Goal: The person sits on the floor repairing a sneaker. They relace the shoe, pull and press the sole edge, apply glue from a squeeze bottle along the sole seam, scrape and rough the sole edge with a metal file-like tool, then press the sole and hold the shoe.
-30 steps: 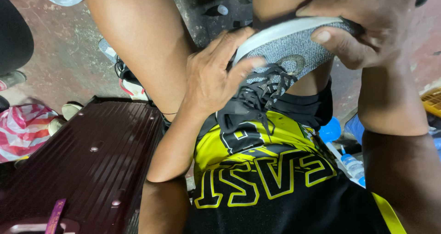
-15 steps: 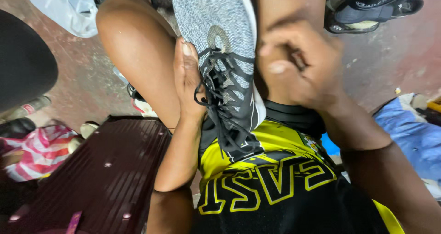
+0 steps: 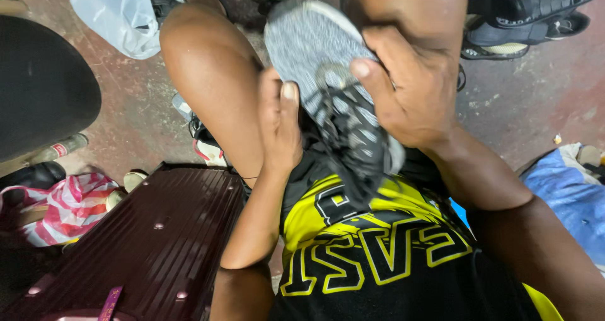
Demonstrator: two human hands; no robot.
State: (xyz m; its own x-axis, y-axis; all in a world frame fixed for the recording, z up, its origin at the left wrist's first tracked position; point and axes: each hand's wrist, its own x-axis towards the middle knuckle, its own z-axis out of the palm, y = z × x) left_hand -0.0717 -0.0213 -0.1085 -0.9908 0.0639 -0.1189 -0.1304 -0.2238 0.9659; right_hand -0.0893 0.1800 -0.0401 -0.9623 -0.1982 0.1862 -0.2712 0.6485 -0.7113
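**Grey knit shoe held between both hands over the lap**

Grey knit on top and black around the laces, the shoe sits tilted above my lap, toe pointing away from me and the laced part hanging down toward my black and yellow shirt. My left hand presses flat against its left side, fingers straight and close together, thumb out of sight behind the shoe. My right hand wraps the other side, fingers curled over the upper and gripping it. The black laces lie loose between the two hands.

My bare knee rises just left of the shoe. At the floor's lower left corner lies a dark red suitcase, with a red and white striped bag beside it. A pale plastic bag lies near the top edge, and blue cloth at the right edge.
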